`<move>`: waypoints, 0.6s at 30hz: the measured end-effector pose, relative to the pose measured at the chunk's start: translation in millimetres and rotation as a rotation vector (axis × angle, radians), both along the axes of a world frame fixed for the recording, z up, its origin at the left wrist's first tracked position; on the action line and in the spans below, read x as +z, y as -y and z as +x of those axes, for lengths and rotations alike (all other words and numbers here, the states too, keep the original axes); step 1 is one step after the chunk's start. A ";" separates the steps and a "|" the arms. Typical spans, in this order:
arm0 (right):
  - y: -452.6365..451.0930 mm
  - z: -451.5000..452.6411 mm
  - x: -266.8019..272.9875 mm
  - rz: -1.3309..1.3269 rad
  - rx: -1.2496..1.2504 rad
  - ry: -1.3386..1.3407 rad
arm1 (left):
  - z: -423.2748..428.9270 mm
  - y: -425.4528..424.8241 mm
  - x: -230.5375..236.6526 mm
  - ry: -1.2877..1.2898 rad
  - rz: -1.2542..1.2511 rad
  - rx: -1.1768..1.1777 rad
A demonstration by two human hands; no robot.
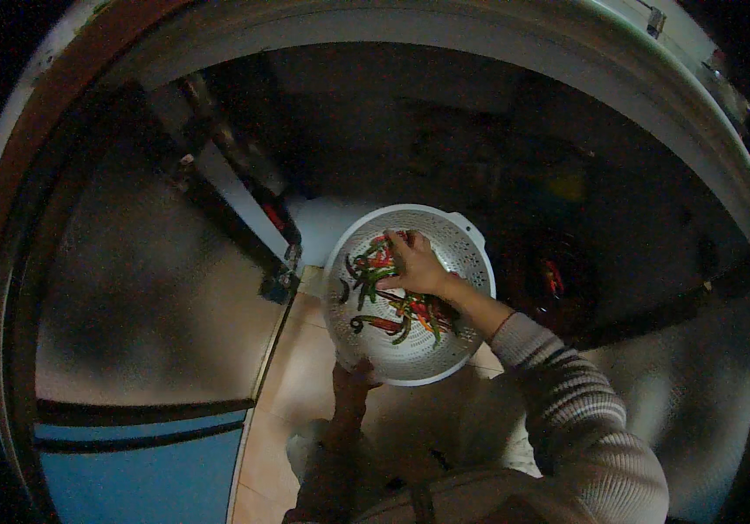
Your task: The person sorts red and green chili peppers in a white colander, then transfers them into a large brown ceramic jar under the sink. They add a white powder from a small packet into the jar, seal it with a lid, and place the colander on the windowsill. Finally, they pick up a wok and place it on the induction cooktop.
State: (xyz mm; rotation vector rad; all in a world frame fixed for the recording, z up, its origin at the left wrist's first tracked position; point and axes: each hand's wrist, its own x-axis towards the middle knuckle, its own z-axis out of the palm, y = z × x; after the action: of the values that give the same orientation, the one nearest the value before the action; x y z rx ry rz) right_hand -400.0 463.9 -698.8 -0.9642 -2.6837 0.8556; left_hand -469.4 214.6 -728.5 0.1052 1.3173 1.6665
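A white perforated plastic colander [407, 367] is held up in front of my body. Inside it lie red, green and dark chili peppers [424, 311], loosely heaped in two groups. My right hand [417, 265] reaches over the right rim into the colander, its fingers and thumb among the upper group. Whether it grips any peppers is not clear, since some fingertips are hidden. At the lower left rim, my left hand [354, 374] grips the colander from outside; it is in shadow and partly covered.
Beyond the colander is a very dark interior, with a dark vessel holding something red [553, 278] to the right. An appliance or cabinet with a blue front panel [139, 468] stands at left. Light floor tiles [283, 386] show below. A pale curved edge [414, 49] runs across the top.
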 end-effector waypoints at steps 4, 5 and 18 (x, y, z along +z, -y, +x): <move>16.5 -33.5 -18.5 0.062 0.134 -0.012 | 3.9 -17.7 28.7 -0.136 -0.194 -0.058; 26.5 -36.2 -14.2 0.076 0.183 0.023 | 3.7 -18.5 28.4 -0.157 -0.202 -0.068; 26.2 59.1 4.4 0.505 0.373 0.054 | 11.5 -17.3 27.2 -0.704 -0.108 0.031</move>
State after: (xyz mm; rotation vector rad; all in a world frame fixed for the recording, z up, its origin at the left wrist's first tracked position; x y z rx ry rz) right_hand -340.8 437.7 -694.4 -0.3864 -2.9483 0.1664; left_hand -457.9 231.9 -701.2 0.6575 1.9265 1.6399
